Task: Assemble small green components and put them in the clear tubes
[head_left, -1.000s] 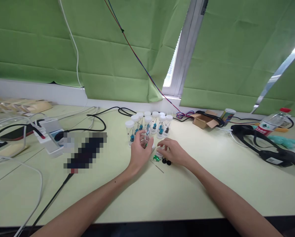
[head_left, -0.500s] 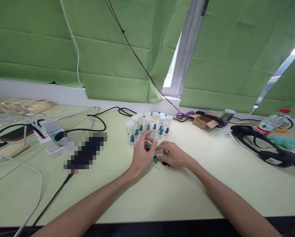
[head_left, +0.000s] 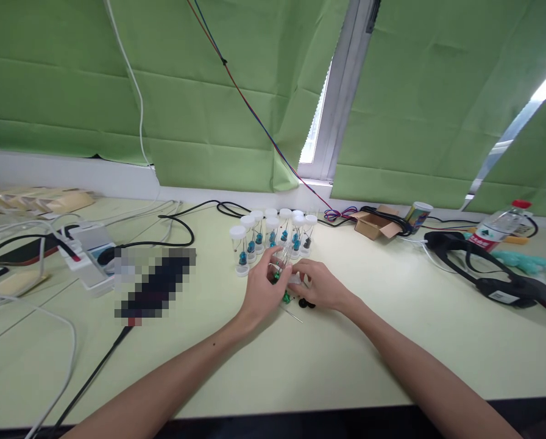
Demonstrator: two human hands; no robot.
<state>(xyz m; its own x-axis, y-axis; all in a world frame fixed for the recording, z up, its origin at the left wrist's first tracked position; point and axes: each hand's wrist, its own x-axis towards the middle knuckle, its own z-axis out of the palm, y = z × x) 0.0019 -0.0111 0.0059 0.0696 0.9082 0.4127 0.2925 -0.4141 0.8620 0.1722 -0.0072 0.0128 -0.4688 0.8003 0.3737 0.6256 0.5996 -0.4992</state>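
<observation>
My left hand (head_left: 262, 289) is wrapped round a clear plastic tube (head_left: 284, 255) with a small green piece (head_left: 276, 276) in it. My right hand (head_left: 321, 285) pinches a whitish translucent cap (head_left: 295, 278) close to the lower end of that tube. Whether cap and tube touch, I cannot tell. Beneath the fingers lie some green pieces (head_left: 286, 298), partly hidden, and small black discs (head_left: 303, 303). A thin metal rod (head_left: 294, 314) rests on the table just in front. Behind my hands stand several upright clear tubes (head_left: 242, 251) with white lids, with blue pieces inside and one dark one.
At left a white power strip (head_left: 92, 268) sits among cables, with a blurred-out dark object (head_left: 156, 286) beside it. A small cardboard box (head_left: 374, 225), a printed can (head_left: 418, 217), a red-capped bottle (head_left: 495, 231) and a black headset (head_left: 487, 268) are at right.
The right hand has shifted slightly toward the left hand with the cap, and more of the black discs shows. The clear tube now tilts more visibly above the left fingers. The view moved slightly.
</observation>
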